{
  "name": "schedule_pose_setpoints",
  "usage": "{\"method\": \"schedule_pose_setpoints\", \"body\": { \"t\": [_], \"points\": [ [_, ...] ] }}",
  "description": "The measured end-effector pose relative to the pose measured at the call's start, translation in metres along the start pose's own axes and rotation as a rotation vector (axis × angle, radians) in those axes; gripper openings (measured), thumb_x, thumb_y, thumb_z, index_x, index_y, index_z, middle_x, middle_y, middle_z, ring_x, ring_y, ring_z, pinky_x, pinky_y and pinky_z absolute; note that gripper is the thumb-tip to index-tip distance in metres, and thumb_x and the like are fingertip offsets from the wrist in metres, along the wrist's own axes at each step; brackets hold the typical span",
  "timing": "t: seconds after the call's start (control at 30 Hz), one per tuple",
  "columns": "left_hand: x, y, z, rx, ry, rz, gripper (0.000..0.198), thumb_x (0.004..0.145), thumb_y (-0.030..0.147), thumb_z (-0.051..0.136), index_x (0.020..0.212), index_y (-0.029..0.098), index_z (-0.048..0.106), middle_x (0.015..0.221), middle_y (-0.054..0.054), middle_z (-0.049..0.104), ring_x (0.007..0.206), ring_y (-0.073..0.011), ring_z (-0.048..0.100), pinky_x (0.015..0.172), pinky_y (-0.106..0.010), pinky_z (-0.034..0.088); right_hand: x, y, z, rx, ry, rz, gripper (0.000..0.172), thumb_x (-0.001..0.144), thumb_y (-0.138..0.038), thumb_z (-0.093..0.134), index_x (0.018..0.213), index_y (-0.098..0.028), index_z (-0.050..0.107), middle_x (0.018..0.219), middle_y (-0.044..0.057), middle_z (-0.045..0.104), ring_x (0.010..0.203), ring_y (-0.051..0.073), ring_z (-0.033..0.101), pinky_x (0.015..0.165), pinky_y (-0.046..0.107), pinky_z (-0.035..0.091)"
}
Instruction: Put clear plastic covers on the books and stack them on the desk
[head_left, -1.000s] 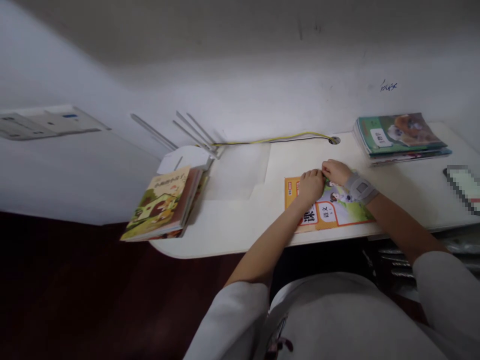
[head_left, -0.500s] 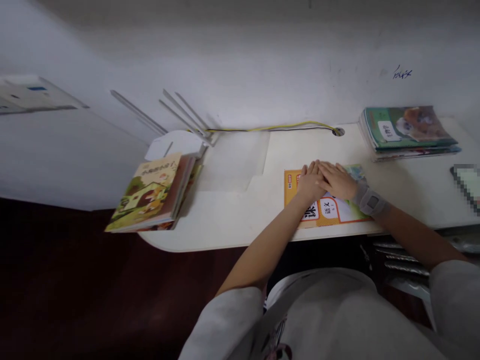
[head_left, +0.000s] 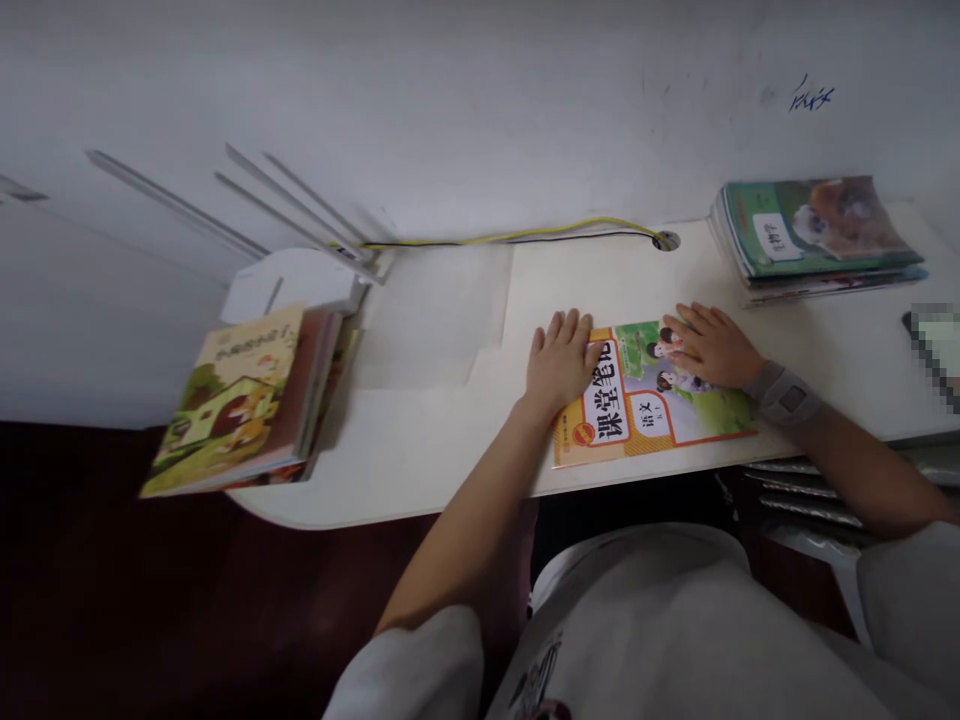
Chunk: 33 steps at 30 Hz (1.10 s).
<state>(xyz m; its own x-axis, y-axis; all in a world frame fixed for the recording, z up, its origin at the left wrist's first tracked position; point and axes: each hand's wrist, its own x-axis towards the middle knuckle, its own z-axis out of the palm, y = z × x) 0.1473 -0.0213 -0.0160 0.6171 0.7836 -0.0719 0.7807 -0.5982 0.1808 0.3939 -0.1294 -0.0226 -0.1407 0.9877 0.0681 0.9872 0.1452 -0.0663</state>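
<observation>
A closed workbook (head_left: 637,400) with an orange, green and white cover lies flat near the front edge of the white desk (head_left: 442,440). Over its left edge rests my left hand (head_left: 562,358), palm down, fingers stretched toward the wall. My right hand (head_left: 712,345) lies flat on the upper right part of the cover, fingers spread, hiding some of the printed children. A grey band (head_left: 787,393) circles my right wrist. Neither hand grips anything.
At the left end, a stack of picture books (head_left: 240,390) leans by a white router (head_left: 292,280) with long antennas. Translucent sheets (head_left: 435,310) lie beside it. Cables (head_left: 487,240) run to a desk hole. Another book stack (head_left: 817,235) and a dark-edged device (head_left: 930,350) are at right.
My hands were together over the middle of the workbook; they have moved apart, left hand to the left edge, right hand to the right. More of the cover shows. The view has shifted slightly.
</observation>
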Motion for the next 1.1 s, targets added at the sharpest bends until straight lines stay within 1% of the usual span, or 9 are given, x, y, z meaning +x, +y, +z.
{"method": "schedule_pose_setpoints", "body": {
  "t": [0.1, 0.17, 0.3, 0.43, 0.6, 0.7, 0.83, 0.97, 1.1],
  "points": [
    [-0.001, -0.002, 0.003, -0.013, 0.045, 0.004, 0.058, 0.099, 0.046, 0.021, 0.148, 0.017, 0.033, 0.157, -0.011, 0.031, 0.146, -0.0275, 0.023, 0.116, -0.049, 0.019, -0.002, 0.004, 0.000, 0.004, 0.000, 0.015, 0.064, 0.095, -0.054, 0.033, 0.145, -0.016, 0.041, 0.152, 0.016, 0.038, 0.137, 0.037, 0.034, 0.110, 0.050, 0.024],
    [-0.002, -0.001, 0.004, -0.018, 0.102, 0.019, 0.054, 0.099, 0.043, 0.025, 0.143, 0.016, 0.041, 0.152, -0.012, 0.039, 0.141, -0.0265, 0.031, 0.114, -0.046, 0.022, -0.002, 0.004, 0.000, 0.002, 0.007, 0.013, 0.063, 0.095, -0.054, 0.034, 0.145, -0.016, 0.041, 0.151, 0.016, 0.039, 0.136, 0.036, 0.034, 0.109, 0.050, 0.024],
    [-0.003, 0.003, 0.002, 0.017, 0.190, 0.028, 0.047, 0.097, 0.042, 0.031, 0.123, 0.014, 0.058, 0.127, -0.016, 0.058, 0.119, -0.0270, 0.051, 0.103, -0.039, 0.035, -0.002, 0.004, 0.003, -0.010, 0.028, 0.000, 0.063, 0.095, -0.054, 0.034, 0.144, -0.015, 0.043, 0.151, 0.016, 0.040, 0.135, 0.035, 0.035, 0.108, 0.048, 0.025],
    [0.008, 0.009, -0.004, 0.088, 0.188, -0.044, 0.046, 0.097, 0.042, 0.029, 0.109, 0.013, 0.063, 0.111, -0.018, 0.063, 0.109, -0.0304, 0.055, 0.093, -0.042, 0.039, -0.003, 0.004, 0.006, -0.003, 0.056, -0.005, 0.062, 0.094, -0.053, 0.036, 0.143, -0.015, 0.044, 0.149, 0.017, 0.041, 0.134, 0.035, 0.037, 0.108, 0.048, 0.025],
    [0.034, 0.010, -0.012, 0.003, 0.090, -0.107, 0.051, 0.096, 0.046, 0.030, 0.105, 0.010, 0.066, 0.113, -0.022, 0.064, 0.111, -0.0331, 0.058, 0.094, -0.044, 0.039, -0.002, 0.004, 0.010, -0.021, 0.076, 0.024, 0.061, 0.094, -0.053, 0.040, 0.142, -0.017, 0.046, 0.148, 0.016, 0.044, 0.134, 0.034, 0.038, 0.107, 0.046, 0.027],
    [0.045, 0.005, -0.019, -0.097, 0.019, -0.140, 0.047, 0.093, 0.045, 0.036, 0.097, 0.010, 0.069, 0.114, -0.023, 0.065, 0.109, -0.0331, 0.060, 0.091, -0.041, 0.042, -0.002, 0.002, 0.011, -0.022, 0.085, 0.036, 0.060, 0.094, -0.054, 0.040, 0.141, -0.018, 0.046, 0.148, 0.015, 0.044, 0.134, 0.033, 0.039, 0.107, 0.045, 0.027],
    [0.053, -0.005, -0.031, -0.215, -0.056, -0.141, 0.033, 0.086, 0.041, 0.051, 0.077, 0.015, 0.067, 0.092, -0.017, 0.072, 0.091, -0.0264, 0.067, 0.078, -0.031, 0.046, -0.003, 0.001, 0.011, 0.005, 0.097, 0.049, 0.060, 0.093, -0.055, 0.042, 0.141, -0.019, 0.047, 0.148, 0.013, 0.045, 0.134, 0.032, 0.039, 0.108, 0.044, 0.027],
    [0.050, -0.016, -0.043, -0.433, -0.106, -0.176, 0.037, 0.082, 0.052, 0.057, 0.075, 0.016, 0.061, 0.072, -0.008, 0.069, 0.069, -0.0182, 0.063, 0.063, -0.027, 0.045, -0.003, 0.000, 0.013, 0.028, 0.101, 0.065, 0.061, 0.092, -0.056, 0.043, 0.141, -0.021, 0.048, 0.148, 0.012, 0.045, 0.135, 0.031, 0.039, 0.110, 0.043, 0.026],
    [0.022, -0.027, -0.048, -0.703, -0.152, -0.222, 0.050, 0.087, 0.065, 0.044, 0.081, 0.017, 0.056, 0.064, -0.001, 0.063, 0.060, -0.0117, 0.058, 0.056, -0.023, 0.045, -0.001, 0.001, 0.015, 0.034, 0.090, 0.083, 0.061, 0.092, -0.058, 0.042, 0.142, -0.023, 0.047, 0.149, 0.011, 0.044, 0.136, 0.031, 0.038, 0.110, 0.045, 0.026]
  ]
}}
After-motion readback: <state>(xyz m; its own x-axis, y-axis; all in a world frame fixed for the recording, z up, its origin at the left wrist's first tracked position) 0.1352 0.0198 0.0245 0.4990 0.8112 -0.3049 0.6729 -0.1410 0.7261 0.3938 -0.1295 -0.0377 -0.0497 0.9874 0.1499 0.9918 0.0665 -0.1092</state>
